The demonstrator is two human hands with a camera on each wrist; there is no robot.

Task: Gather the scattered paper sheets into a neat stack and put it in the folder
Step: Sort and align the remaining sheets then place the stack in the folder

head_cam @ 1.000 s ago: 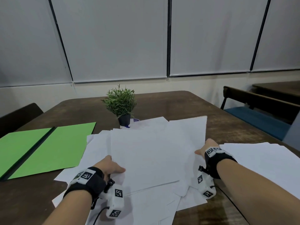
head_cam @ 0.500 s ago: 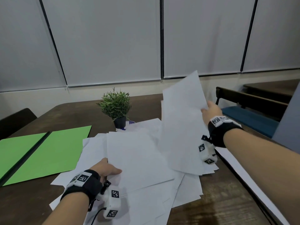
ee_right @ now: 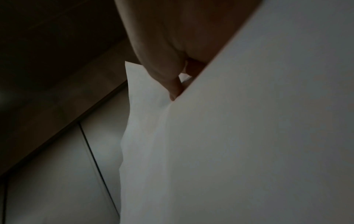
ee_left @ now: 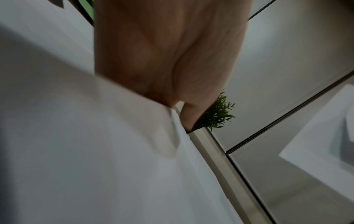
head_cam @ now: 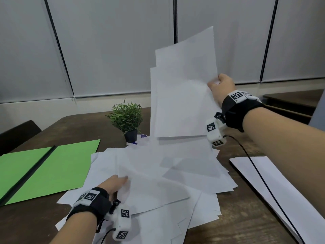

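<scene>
- Head view: the right hand (head_cam: 220, 87) pinches a few lifted sheets (head_cam: 182, 88) by their right edge, holding them nearly upright above the bench (head_cam: 246, 217). The left hand (head_cam: 115, 183) lies at the near left of the loose pile (head_cam: 158, 173), thumb on top of one sheet; whether its fingers curl beneath cannot be told here. The open green folder (head_cam: 52, 169) lies flat to the left, its edge just under the pile's left corner. More sheets (head_cam: 274, 187) rest apart at the right; a potted plant (head_cam: 127, 118) stands behind the pile.
- Left wrist view: the left hand (ee_left: 168, 53) closes on the edge of a sheet (ee_left: 95, 151), thumb over it and fingers under. The paper looks thin and limp and bends at the grip.
- Right wrist view: dim, but the right hand (ee_right: 168, 45) clamps the sheets (ee_right: 249, 136) between thumb and fingers at their edge, and the paper puckers there.
- Judgement: the sheets are light, floppy and slick against each other, and they are likely to fan or slide when held by one edge. Holding two opposite edges and tapping the stack on the bench should square it.
</scene>
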